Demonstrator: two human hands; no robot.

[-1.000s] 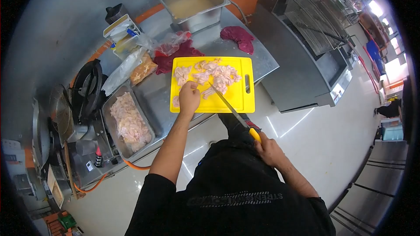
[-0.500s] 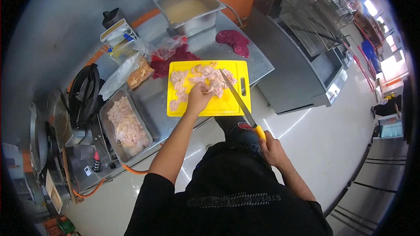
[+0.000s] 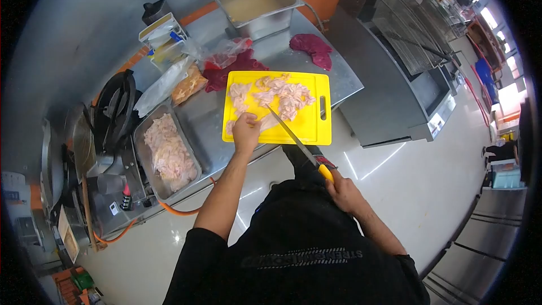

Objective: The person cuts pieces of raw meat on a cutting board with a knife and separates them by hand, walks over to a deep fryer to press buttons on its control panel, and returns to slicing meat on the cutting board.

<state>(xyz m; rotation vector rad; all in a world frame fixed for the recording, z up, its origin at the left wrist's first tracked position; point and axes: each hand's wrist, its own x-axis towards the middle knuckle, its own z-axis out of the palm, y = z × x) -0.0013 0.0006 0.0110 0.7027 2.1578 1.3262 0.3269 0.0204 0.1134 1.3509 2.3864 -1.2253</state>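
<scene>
A knife (image 3: 297,142) with a long blade and yellow handle is gripped in my right hand (image 3: 345,191), near the board's front edge. Its blade slants up and left over the yellow cutting board (image 3: 307,130), the tip close to my left hand. My left hand (image 3: 247,131) is closed at the board's lower left, its fingertips on a pale piece of raw chicken (image 3: 269,122) lying beside the blade. A heap of chicken pieces (image 3: 292,99) lies at the upper right of the board, with a smaller group (image 3: 240,95) on the left.
Left of the board stands a metal tray of raw chicken (image 3: 193,161). A deep metal pan (image 3: 271,33) of cloudy liquid is at the back. Red cloths (image 3: 312,49) and plastic bags (image 3: 164,86) lie around the board. A fryer with wire baskets (image 3: 403,34) stands to the right.
The knife has swung left, its tip going from the chicken heap to near my left hand. My left hand has shifted toward the board's lower left. The whole view has turned slightly.
</scene>
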